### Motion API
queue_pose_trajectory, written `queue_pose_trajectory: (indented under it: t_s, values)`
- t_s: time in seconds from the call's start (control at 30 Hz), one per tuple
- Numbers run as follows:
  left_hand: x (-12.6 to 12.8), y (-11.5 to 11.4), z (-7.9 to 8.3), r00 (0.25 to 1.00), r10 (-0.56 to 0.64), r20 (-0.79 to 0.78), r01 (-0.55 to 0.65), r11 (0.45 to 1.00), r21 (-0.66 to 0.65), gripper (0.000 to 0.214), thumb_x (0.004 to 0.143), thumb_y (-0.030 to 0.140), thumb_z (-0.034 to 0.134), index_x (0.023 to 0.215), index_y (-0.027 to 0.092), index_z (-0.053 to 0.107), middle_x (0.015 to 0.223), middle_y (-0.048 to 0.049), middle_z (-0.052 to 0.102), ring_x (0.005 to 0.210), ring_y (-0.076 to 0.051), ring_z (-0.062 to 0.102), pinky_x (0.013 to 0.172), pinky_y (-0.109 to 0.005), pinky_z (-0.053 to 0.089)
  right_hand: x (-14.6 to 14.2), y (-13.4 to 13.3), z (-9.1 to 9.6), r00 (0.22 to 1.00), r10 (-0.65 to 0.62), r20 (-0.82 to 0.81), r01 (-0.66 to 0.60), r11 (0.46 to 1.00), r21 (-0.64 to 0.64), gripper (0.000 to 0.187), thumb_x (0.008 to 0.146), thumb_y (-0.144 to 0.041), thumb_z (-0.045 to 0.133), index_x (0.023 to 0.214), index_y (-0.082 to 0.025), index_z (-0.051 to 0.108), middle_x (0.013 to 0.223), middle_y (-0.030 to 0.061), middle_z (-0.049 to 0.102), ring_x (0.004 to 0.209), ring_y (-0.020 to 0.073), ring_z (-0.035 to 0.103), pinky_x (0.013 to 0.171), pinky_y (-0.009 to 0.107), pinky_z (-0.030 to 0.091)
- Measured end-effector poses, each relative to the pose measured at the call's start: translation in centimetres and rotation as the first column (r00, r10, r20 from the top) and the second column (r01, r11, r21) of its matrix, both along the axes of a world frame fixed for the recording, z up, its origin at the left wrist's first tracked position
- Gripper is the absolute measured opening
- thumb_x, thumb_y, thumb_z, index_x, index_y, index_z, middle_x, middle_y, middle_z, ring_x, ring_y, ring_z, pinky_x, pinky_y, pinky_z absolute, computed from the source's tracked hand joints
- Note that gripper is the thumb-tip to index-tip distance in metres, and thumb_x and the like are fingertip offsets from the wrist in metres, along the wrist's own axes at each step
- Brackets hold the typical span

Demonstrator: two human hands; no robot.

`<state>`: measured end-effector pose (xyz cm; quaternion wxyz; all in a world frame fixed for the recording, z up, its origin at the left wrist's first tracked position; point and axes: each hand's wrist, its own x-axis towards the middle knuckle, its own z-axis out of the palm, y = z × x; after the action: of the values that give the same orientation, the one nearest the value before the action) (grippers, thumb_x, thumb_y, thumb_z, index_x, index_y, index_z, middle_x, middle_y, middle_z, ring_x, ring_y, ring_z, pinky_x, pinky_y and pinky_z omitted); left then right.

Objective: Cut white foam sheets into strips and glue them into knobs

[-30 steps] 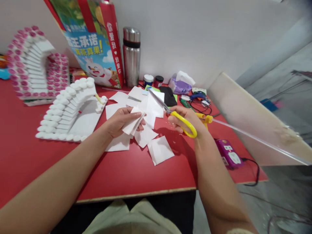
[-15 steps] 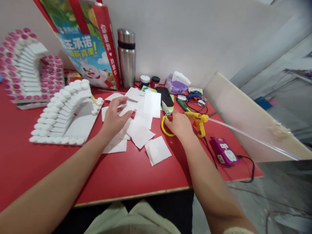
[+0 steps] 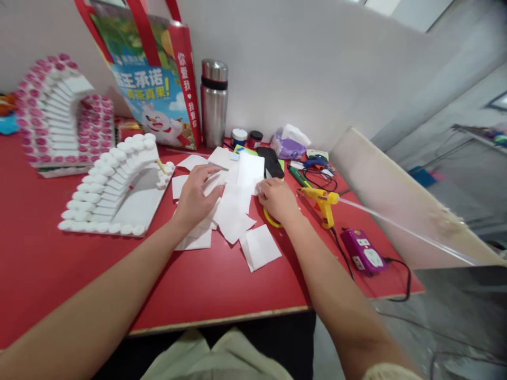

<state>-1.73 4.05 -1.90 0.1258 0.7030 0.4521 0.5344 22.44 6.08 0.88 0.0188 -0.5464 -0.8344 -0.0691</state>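
Several white paper pieces lie loosely overlapped in the middle of the red table. My left hand hovers over their left part, thumb and fingers apart, with nothing in it. At the right edge of a long white paper sheet, my right hand has its fingers drawn together, pinching that edge. Under the right hand lie scissors with a yellow handle, mostly covered by it. One square paper piece rests nearest the table's front edge.
On the left stand a white arched stepped model and a pink-and-white one. A bag and a steel flask stand behind. To the right are a yellow glue gun with a long clear stick and a purple power socket.
My right hand has left the yellow-handled scissors and moved left to the long paper sheet's edge. My left hand stays spread over the papers. The view has shifted slightly.
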Motion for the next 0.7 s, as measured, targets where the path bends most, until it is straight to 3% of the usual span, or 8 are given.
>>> queue_pose_trajectory:
  t_s: [0.13, 0.4, 0.53, 0.63, 0.7]
  values:
    - [-0.1, 0.2, -0.4, 1.0, -0.002, -0.005, 0.002, 1.0, -0.004, 0.031, 0.087, 0.018, 0.066, 0.119, 0.018, 0.067, 0.123, -0.0114, 0.068, 0.116, -0.025, 0.065, 0.097, -0.043, 0.056, -0.1, 0.3, -0.6, 1.0, -0.006, -0.007, 0.006, 1.0, 0.025, 0.025, 0.097, -0.013, 0.053, 0.107, -0.011, 0.075, 0.11, 0.0172, 0.076, 0.109, 0.0318, 0.06, 0.09, 0.04, 0.041]
    - [0.0, 0.0, -0.3, 1.0, -0.016, -0.023, 0.016, 1.0, -0.011, 0.029, 0.089, 0.018, 0.065, 0.118, 0.019, 0.067, 0.122, -0.0104, 0.068, 0.116, -0.025, 0.065, 0.099, -0.044, 0.056, 0.7, 1.3, -1.6, 0.961, -0.022, -0.276, 0.029, 0.999, 0.021, 0.022, 0.098, -0.015, 0.057, 0.084, -0.015, 0.074, 0.098, 0.0122, 0.076, 0.096, 0.0263, 0.064, 0.087, 0.036, 0.044]
    - [0.1, 0.0, -0.3, 0.999, -0.02, -0.038, 0.02, 1.0, 0.002, 0.028, 0.089, 0.018, 0.066, 0.117, 0.02, 0.067, 0.121, -0.01, 0.068, 0.116, -0.025, 0.065, 0.1, -0.044, 0.056, 0.9, 1.5, -1.9, 0.937, 0.018, -0.349, 0.027, 0.992, 0.123, 0.018, 0.094, -0.014, 0.055, 0.081, -0.017, 0.068, 0.093, 0.013, 0.073, 0.092, 0.0272, 0.062, 0.084, 0.038, 0.045]
    - [0.1, 0.0, -0.2, 0.998, -0.01, -0.059, 0.013, 0.999, 0.042, 0.027, 0.09, 0.021, 0.066, 0.118, 0.021, 0.067, 0.122, -0.01, 0.068, 0.118, -0.026, 0.064, 0.105, -0.048, 0.052, 1.0, 1.1, -1.4, 0.819, 0.07, -0.57, 0.116, 0.952, 0.283, 0.012, 0.093, -0.016, 0.054, 0.085, -0.02, 0.062, 0.094, 0.0111, 0.07, 0.092, 0.0251, 0.062, 0.087, 0.038, 0.047]
    - [0.2, -0.1, 0.0, 0.997, -0.008, -0.071, 0.012, 0.998, 0.065, 0.027, 0.092, 0.023, 0.065, 0.119, 0.021, 0.067, 0.123, -0.0102, 0.068, 0.12, -0.027, 0.063, 0.108, -0.049, 0.051, 1.1, 0.8, -0.7, 0.601, 0.111, -0.791, 0.209, 0.934, 0.289, 0.007, 0.095, -0.023, 0.055, 0.09, -0.023, 0.059, 0.09, 0.0058, 0.068, 0.084, 0.0209, 0.064, 0.085, 0.036, 0.05]
